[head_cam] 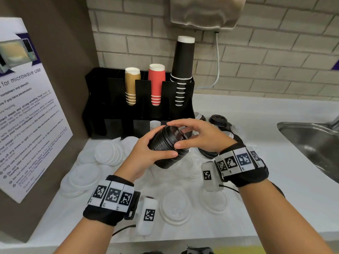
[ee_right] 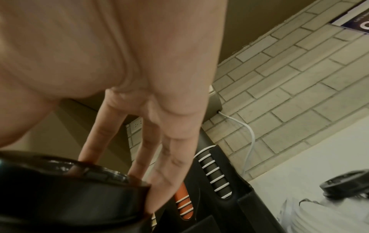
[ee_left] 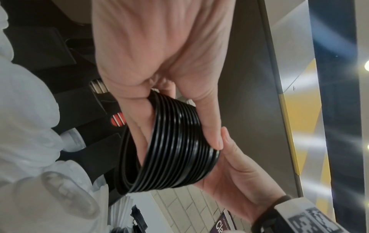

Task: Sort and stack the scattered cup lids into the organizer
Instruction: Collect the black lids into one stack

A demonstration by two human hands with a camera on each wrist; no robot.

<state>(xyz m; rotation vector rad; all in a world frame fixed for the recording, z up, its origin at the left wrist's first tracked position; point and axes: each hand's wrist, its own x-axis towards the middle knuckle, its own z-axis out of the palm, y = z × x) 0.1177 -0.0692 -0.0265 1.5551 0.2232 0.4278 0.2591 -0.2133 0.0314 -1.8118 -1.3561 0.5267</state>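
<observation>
I've got my left hand (head_cam: 145,153) gripping the ribbed stack of black plastic lids (head_cam: 167,146) while my right hand (head_cam: 198,136) fingers seem to pinch its top lid square; next, slot it into the black organizer (head_cam: 113,99).

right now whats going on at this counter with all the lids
A person is sorting cup lids. The left hand grips a stack of black lids from below while the right hand steadies its top. White lids lie scattered on the counter before the black organizer.
</observation>
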